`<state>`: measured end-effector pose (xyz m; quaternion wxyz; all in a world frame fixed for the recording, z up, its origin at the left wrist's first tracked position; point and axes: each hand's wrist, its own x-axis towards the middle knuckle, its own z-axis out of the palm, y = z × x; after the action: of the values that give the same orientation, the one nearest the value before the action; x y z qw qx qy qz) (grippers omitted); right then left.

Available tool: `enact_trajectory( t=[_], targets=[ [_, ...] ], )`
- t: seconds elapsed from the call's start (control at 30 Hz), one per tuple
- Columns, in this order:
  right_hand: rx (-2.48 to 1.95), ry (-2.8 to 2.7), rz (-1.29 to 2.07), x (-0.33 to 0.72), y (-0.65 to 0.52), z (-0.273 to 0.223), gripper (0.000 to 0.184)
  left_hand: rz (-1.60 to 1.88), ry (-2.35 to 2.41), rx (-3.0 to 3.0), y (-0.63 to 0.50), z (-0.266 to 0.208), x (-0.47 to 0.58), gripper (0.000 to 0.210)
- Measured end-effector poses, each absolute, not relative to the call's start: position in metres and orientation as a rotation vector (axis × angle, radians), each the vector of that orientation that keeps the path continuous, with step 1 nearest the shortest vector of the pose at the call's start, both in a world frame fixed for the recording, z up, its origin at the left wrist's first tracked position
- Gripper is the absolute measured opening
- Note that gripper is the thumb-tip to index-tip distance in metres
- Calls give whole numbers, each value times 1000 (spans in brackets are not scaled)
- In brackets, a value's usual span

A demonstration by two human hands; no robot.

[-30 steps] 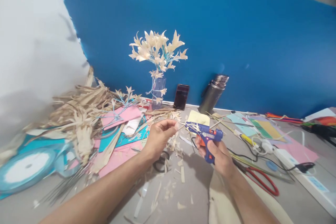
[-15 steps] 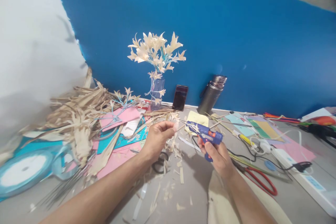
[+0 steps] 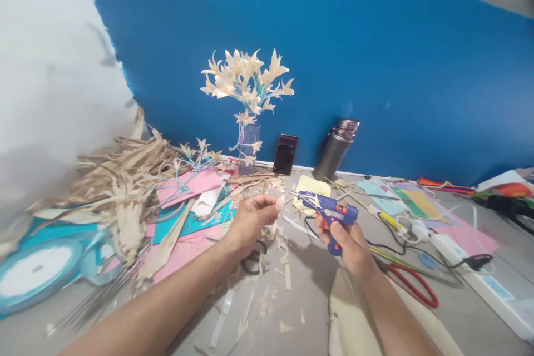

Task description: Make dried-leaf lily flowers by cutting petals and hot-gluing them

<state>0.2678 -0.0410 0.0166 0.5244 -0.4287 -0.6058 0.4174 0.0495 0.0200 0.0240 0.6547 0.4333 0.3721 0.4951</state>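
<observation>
My left hand [image 3: 256, 219] pinches a small pale petal-like piece [image 3: 281, 200] between thumb and fingertips. My right hand [image 3: 348, 239] is wrapped round the handle of a blue hot glue gun [image 3: 327, 207]. Its nozzle points left, a short gap from the pale piece. Wisps of pale scrap cling to the front of the gun. Beyond my hands, cream flowers [image 3: 246, 75] with light-blue stems stand in a clear vase [image 3: 249, 150]. More such flowers on blue stems [image 3: 196, 158] lie on the left.
Dried corn husks [image 3: 120, 172] are heaped at left, beside a light-blue ribbon roll [image 3: 39, 270] and thin wires [image 3: 102, 300]. A phone [image 3: 285, 154] and a flask [image 3: 337, 149] lean at the wall. Red-handled scissors [image 3: 415, 286] and a white power strip [image 3: 479, 289] lie at right.
The glue gun has shifted slightly to the right, its nozzle a little farther from the pale piece. My left hand keeps its pinch; the view has shifted very slightly.
</observation>
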Motion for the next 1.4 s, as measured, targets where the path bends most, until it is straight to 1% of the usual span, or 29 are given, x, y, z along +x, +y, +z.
enact_trajectory(
  t=[0.1, 0.23, 0.47, 0.6, 0.7, 0.87, 1.0, 1.07, 1.13, 1.3, 1.4],
  targets=[
    [-1021, -1493, 1064, 268, -42, 17, 45, 1126, 840, 959, 19, 26, 50, 22],
    [-1113, -1492, 1035, 268, -41, 16, 46, 1121, 815, 964, 18, 28, 50, 22],
    [-1015, -1474, 1076, 264, -42, 22, 45, 1113, 827, 965, 17, 28, 49, 22],
    [-1138, -1502, 963, 267, -37, 17, 44, 1101, 827, 972, 17, 26, 49, 20],
    [-1306, -1588, 698, 271, -33, 17, 41, 1124, 822, 977, 20, 24, 49, 21],
    [-1702, -1938, 51, 284, -29, 37, 27, 1235, 820, 879, 30, 31, 43, 31],
    [-1906, -1847, -547, 311, -31, 64, 28, 1313, 765, 825, 35, 43, 34, 35],
    [-1944, -1768, -726, 325, -33, 72, 27, 1331, 768, 806, 36, 46, 31, 36],
    [-1942, -1813, -701, 331, -35, 68, 24, 1330, 778, 795, 35, 49, 30, 38],
    [-1952, -2201, -215, 317, -36, 21, 18, 1227, 790, 793, 32, 56, 24, 36],
    [-1981, -2244, -57, 304, -34, -1, 19, 1122, 817, 840, 29, 58, 20, 31]
  ],
)
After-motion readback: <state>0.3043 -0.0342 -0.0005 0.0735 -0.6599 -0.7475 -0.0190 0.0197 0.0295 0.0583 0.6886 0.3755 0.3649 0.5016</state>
